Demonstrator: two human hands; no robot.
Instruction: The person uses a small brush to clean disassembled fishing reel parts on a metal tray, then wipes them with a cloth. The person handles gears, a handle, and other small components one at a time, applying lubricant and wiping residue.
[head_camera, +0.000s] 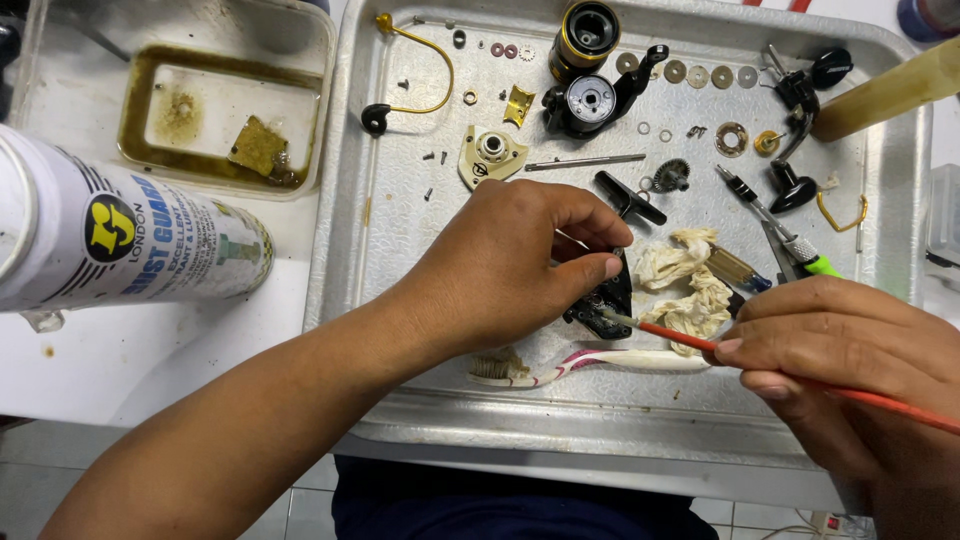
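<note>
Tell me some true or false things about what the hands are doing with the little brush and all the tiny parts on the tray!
1. The left hand holds a black reel part over the metal tray. True.
2. The right hand holds a screwdriver. False: it holds a thin red-handled brush, its tip at the black part.
3. A toothbrush lies on the tray under the hands. True.
4. The white spray can stands upright on the tray. False: it lies on its side, off the tray to the left.
5. A crumpled rag lies near the black part. True.
</note>
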